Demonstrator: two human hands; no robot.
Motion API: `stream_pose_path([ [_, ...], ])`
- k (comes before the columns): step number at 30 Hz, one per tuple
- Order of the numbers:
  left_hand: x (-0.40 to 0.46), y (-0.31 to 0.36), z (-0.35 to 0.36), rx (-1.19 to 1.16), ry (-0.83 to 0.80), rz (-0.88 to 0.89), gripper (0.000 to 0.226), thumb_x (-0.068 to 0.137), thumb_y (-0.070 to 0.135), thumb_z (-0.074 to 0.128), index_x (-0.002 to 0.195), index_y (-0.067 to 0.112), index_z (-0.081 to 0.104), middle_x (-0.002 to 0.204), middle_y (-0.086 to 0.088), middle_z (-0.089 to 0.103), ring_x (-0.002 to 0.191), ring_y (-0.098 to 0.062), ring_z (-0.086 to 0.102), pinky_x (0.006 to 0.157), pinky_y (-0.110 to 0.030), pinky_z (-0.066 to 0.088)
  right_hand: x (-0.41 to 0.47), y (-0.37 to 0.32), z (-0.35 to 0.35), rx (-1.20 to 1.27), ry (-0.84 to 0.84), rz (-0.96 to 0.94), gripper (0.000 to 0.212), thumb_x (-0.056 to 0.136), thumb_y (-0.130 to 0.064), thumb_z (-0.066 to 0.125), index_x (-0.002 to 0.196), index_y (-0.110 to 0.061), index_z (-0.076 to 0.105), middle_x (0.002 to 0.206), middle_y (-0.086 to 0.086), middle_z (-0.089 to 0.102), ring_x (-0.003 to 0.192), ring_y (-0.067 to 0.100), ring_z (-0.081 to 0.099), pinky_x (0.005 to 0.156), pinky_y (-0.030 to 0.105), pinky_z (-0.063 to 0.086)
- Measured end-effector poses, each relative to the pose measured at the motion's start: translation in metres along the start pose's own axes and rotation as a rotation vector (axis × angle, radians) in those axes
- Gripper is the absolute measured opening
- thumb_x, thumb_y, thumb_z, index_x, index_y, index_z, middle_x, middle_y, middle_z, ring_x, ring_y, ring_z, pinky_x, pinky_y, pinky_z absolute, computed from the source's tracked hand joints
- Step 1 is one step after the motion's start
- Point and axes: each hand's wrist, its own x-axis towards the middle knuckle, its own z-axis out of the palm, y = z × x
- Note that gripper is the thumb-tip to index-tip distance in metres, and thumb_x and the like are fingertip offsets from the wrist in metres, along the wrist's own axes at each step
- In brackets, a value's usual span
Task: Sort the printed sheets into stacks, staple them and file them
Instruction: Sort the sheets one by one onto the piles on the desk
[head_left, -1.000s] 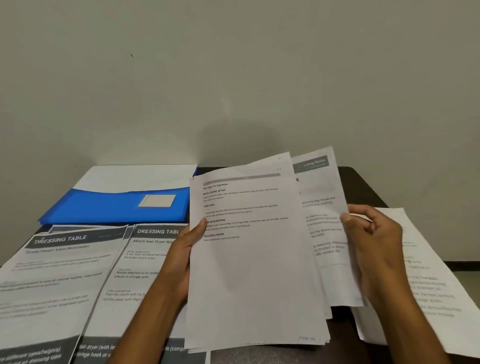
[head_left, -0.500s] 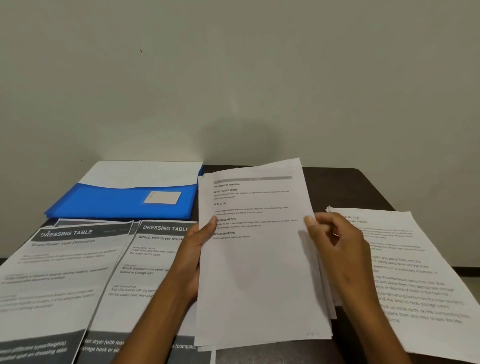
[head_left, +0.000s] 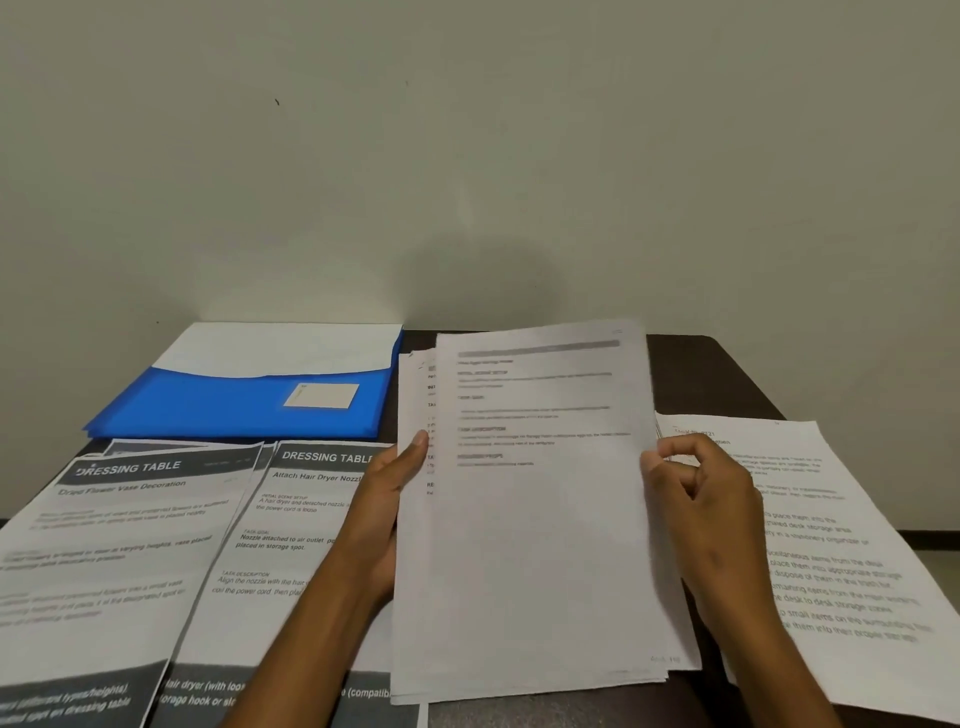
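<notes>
White printed sheets (head_left: 540, 545) fill both your grips: left hand (head_left: 387, 499) at 9 o'clock, right hand (head_left: 698, 499) pinching at 3 o'clock.

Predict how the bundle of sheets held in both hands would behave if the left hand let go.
The bundle of sheets is thin, unstapled paper, so it would probably sag and droop from the right hand. Its edges already fan unevenly near the left hand, so loose pages might slide apart. It looks light; the right hand's pinch at one edge should probably carry it.
</notes>
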Motion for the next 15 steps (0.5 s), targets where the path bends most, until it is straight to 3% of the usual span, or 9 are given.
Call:
stream_pose_path([
  [2,0.0,0.0,0.0,-0.01,0.01,0.006,0.033,0.103,0.026,0.061,0.133,0.014,0.071,0.134,-0.02,0.069,0.131,-0.045,0.06,0.114,-0.066,0.041,0.005,0.003,-0.012,0.019,0.075,0.039,0.008,0.101,-0.03,0.064,0.095,-0.025,0.066,0.072,0.009,0.072,0.079,0.045,0.067,0.067,0.051,0.059],
  [6,0.0,0.001,0.001,-0.016,0.02,0.021,0.033,0.103,0.027,0.061,0.132,0.015,0.072,0.134,-0.019,0.069,0.13,-0.042,0.061,0.112,-0.062,0.043,0.022,0.009,-0.047,0.004,0.307,0.115,0.011,0.1,-0.027,0.062,0.104,-0.018,0.068,0.083,0.001,0.072,0.081,0.034,0.065,0.075,0.041,0.052],
  [9,-0.002,0.003,0.002,-0.031,0.015,0.023,0.032,0.101,0.028,0.063,0.13,0.016,0.073,0.134,-0.018,0.069,0.126,-0.04,0.064,0.111,-0.061,0.046,0.034,0.026,-0.074,-0.057,0.449,0.139,0.018,0.095,-0.036,0.061,0.107,-0.023,0.066,0.087,0.007,0.074,0.081,0.037,0.069,0.071,0.044,0.06],
  [12,-0.004,0.004,0.002,-0.071,0.008,0.027,0.033,0.102,0.028,0.061,0.129,0.015,0.074,0.133,-0.018,0.07,0.117,-0.036,0.068,0.099,-0.055,0.057,0.048,0.069,-0.096,-0.087,0.51,0.179,0.023,0.09,-0.044,0.058,0.108,-0.031,0.067,0.093,0.004,0.075,0.086,0.04,0.071,0.081,0.059,0.062],
  [15,-0.007,0.005,0.003,-0.126,-0.019,0.025,0.031,0.103,0.027,0.06,0.127,0.015,0.075,0.128,-0.017,0.072,0.108,-0.033,0.072,0.092,-0.051,0.061,0.042,0.066,-0.098,-0.094,0.511,0.164,0.02,0.093,-0.04,0.058,0.106,-0.029,0.067,0.093,0.002,0.075,0.087,0.035,0.071,0.082,0.05,0.063],
])
